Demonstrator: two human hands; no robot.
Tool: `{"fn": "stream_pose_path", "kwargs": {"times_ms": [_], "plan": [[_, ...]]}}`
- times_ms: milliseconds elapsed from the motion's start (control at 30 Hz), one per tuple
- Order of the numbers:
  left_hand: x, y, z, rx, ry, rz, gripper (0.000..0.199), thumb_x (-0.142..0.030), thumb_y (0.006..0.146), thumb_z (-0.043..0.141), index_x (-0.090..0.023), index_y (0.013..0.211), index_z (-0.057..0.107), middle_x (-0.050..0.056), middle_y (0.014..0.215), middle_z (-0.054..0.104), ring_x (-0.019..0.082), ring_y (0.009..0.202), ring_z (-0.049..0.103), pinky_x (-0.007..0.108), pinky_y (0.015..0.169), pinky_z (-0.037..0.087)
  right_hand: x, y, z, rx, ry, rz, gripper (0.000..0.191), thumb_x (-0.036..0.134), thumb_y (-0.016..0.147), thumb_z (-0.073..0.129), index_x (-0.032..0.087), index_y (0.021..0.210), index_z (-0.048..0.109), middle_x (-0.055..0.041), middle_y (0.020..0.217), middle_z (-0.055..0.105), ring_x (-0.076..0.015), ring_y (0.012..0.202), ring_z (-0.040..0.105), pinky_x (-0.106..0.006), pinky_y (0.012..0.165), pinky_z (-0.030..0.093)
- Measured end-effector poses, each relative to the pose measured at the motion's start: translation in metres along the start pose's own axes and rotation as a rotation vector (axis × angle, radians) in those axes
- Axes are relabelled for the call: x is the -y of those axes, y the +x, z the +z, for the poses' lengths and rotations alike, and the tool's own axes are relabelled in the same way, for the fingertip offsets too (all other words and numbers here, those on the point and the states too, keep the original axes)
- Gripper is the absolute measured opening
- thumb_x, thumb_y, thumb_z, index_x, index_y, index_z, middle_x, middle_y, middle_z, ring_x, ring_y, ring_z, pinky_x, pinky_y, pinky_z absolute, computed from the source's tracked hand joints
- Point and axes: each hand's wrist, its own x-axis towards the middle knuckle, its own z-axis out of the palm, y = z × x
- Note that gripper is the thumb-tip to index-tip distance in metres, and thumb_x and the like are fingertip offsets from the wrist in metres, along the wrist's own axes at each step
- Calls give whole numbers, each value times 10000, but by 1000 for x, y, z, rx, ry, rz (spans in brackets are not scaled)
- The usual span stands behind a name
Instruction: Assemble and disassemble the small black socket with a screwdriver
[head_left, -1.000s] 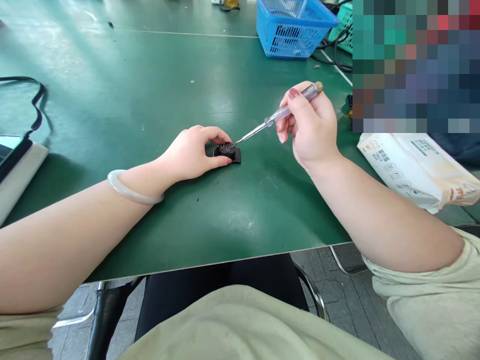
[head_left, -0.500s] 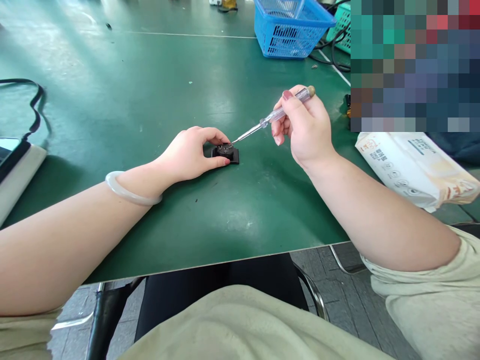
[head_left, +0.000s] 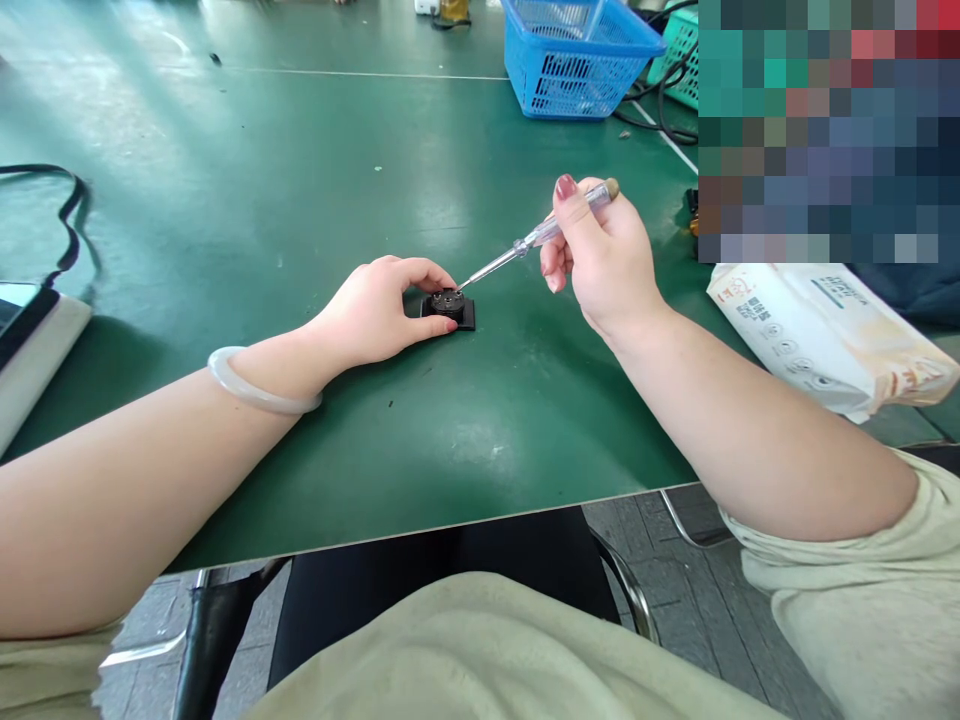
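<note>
A small black part [head_left: 448, 305] with a round raised top on a flat square base lies on the green table. My left hand [head_left: 382, 308] grips it from the left, thumb on the near side and fingers on the far side. In my right hand [head_left: 604, 245] is a screwdriver [head_left: 536, 235] with a clear handle and a thin metal shaft. It slants down to the left, its tip at the far right of the part's round top. Whether the tip touches a screw is too small to tell.
Beyond my hands stands a blue plastic basket [head_left: 574, 85], with a green basket [head_left: 681, 55] and black cables [head_left: 664, 110] beside it. A white packet [head_left: 821, 335] lies to the right. At the left edge are a pale box-like object [head_left: 52, 350] and a black strap [head_left: 71, 220].
My right hand and the screwdriver have shifted slightly left and down, the thumb lifting a little along the handle. My left hand keeps its hold on the black part. The whole view has moved slightly.
</note>
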Motion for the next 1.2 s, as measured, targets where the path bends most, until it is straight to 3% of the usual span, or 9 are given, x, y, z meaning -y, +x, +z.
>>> {"fn": "stream_pose_path", "kwargs": {"times_ms": [400,1000,1200], "plan": [[1,0,1,0,-20,17,380,-494,759,711,-273,1067,737,34,1081,740,280,1059,644,421,979,497,1,2,-1,16,94,-9,359,477,907,643,249,682,480,39,527,521,-115,427,464,-263,407,407],[0,0,0,1,-24,9,361,-483,754,713,-267,1042,739,34,1079,740,277,1052,649,398,970,506,-13,8,-2,54,141,210,487,625,797,746,246,698,457,57,500,545,-102,376,463,-243,353,389],[-2,0,0,0,-15,9,376,-484,751,709,-258,1050,735,34,1066,739,279,1049,647,408,974,501,-9,10,-4,1,145,102,403,514,896,653,243,682,446,52,512,526,-107,386,474,-246,367,387]]}}
